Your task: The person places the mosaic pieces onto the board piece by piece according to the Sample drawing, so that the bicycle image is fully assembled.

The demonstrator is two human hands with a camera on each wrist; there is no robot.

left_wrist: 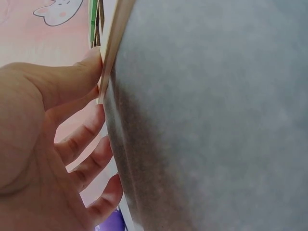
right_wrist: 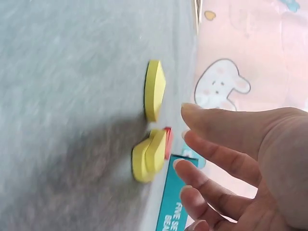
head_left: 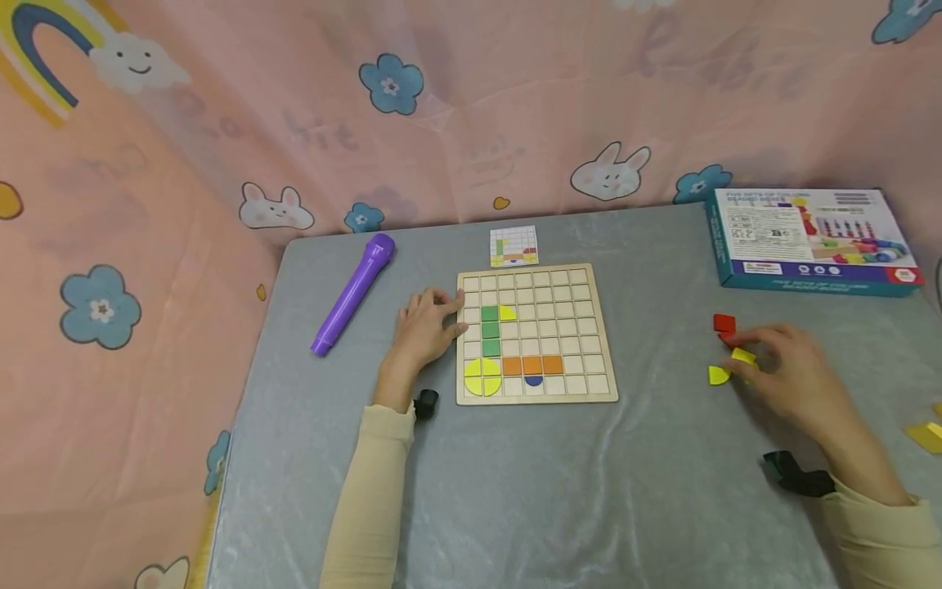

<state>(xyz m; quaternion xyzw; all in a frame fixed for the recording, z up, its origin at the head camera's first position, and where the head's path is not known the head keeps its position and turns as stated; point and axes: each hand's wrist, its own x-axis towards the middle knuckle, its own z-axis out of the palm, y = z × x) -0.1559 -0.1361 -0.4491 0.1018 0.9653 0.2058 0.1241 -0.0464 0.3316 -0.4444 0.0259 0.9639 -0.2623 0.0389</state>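
Observation:
A wooden grid board (head_left: 581, 335) lies on the table with colored pieces in it: green squares (head_left: 491, 330), orange squares (head_left: 531, 366), a yellow circle of quarter pieces (head_left: 482, 377), a yellow quarter piece (head_left: 507, 312) and a blue half-round piece (head_left: 533, 380). My left hand (head_left: 424, 331) touches the board's left edge with thumb and index finger; the other fingers are loosely bent. Over a small group of loose pieces hovers my right hand (head_left: 798, 380), thumb and fingers apart. Beneath it are yellow quarter pieces (right_wrist: 155, 91) and red pieces (head_left: 724, 323), partly hidden by the fingers.
A small pattern card (head_left: 513, 246) lies behind the board. To the left is a purple microphone-shaped toy (head_left: 353, 294). A teal toy box (head_left: 817, 241) stands at the back right. More yellow pieces (head_left: 923, 436) lie at the right edge. A pink printed curtain (head_left: 471, 106) hangs behind.

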